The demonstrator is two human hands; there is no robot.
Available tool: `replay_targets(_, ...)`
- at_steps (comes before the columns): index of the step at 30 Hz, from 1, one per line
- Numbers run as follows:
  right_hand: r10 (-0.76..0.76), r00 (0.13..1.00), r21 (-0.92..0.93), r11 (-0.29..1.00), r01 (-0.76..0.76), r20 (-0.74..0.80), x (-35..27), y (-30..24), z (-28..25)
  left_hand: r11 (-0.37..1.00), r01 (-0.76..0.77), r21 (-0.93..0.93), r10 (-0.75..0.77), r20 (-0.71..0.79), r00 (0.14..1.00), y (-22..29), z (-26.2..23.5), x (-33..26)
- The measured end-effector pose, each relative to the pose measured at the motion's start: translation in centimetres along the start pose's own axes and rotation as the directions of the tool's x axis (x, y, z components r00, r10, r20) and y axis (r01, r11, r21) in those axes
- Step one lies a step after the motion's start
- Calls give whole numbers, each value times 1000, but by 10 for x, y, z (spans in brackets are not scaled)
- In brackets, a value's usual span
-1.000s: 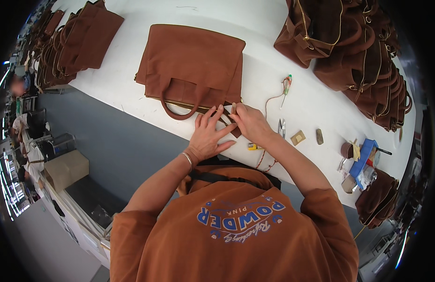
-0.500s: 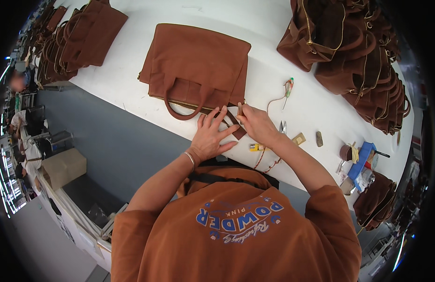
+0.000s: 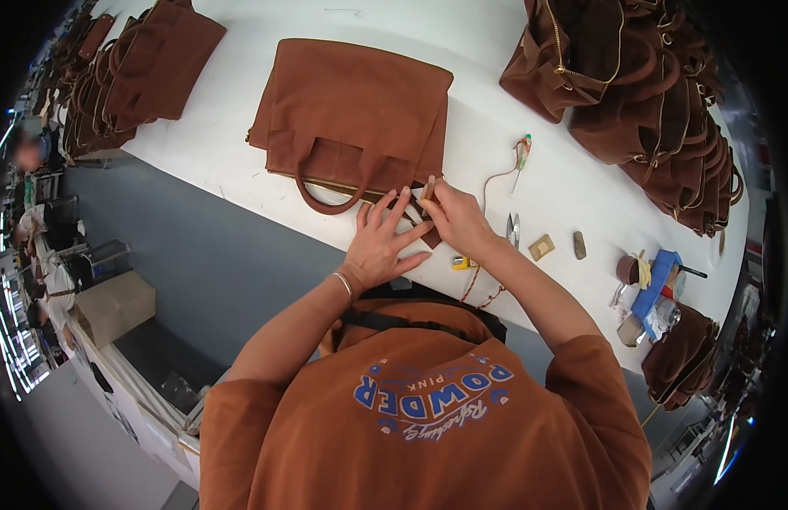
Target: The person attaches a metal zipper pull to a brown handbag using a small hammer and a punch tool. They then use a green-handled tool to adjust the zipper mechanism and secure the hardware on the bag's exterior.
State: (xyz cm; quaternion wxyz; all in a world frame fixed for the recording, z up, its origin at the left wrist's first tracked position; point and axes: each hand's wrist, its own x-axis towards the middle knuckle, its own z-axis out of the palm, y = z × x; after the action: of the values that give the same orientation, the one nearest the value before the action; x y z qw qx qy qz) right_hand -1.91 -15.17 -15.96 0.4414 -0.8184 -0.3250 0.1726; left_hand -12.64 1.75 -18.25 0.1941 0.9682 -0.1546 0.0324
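A brown handbag [image 3: 351, 93] lies flat on the white table, its looped handle [image 3: 330, 208] and gold zip edge toward me. My left hand [image 3: 384, 242] rests with fingers spread, its fingertips pressing on the bag's near edge beside a dark brown strap end [image 3: 431, 239]. In my right hand [image 3: 458, 214] the fingers are closed around a short brown stick-like piece [image 3: 429, 187], held upright over the strap at the bag's near right corner. Its tip and exact kind cannot be made out.
Right of my hands lie a green-handled awl [image 3: 523, 153] with cord, snips [image 3: 513, 229], a tan block [image 3: 541, 247], a grey stone-like piece [image 3: 579, 246] and a yellow item [image 3: 463, 263]. A blue tray [image 3: 655, 285] stands farther right. Brown bags [image 3: 615, 119] pile up at far right, more [image 3: 160, 68] at far left.
My right hand has shifted slightly away from me and to the left with the brown stick-like piece, now nearer the bag's corner. My left hand stays almost in place.
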Motion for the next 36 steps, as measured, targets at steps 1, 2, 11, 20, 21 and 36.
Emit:
replay_targets(1, -35, 999, 2, 999, 35, -23, -1, 1, 3, 1000, 0, -3, 0, 1, 1000, 0, 0, 0)
replay_targets(2, -49, 999, -36, 998, 50, 14, -1, 3, -1, 1000, -1, -6, 1, -1, 1000, 0, 0, 0)
replay_targets(11, 97, 995, 156, 984, -90, -35, -1, 3, -8, 1000, -25, 6, 25, -39, 999, -1, 2, -3)
replay_targets(20, 134, 990, 251, 961, -117, -53, -18, 7, -6, 998, -39, -42, 35, -95, 995, -4, 9, -7)
replay_targets(21, 143, 989, 237, 963, -131, -30, -20, 6, -7, 998, -41, -40, 37, -97, 995, -3, 9, -7)
replay_targets(36, 193, 943, 311, 945, -105, -269, -9, 1, -2, 1000, -28, -8, 28, -51, 998, -1, 7, -6)
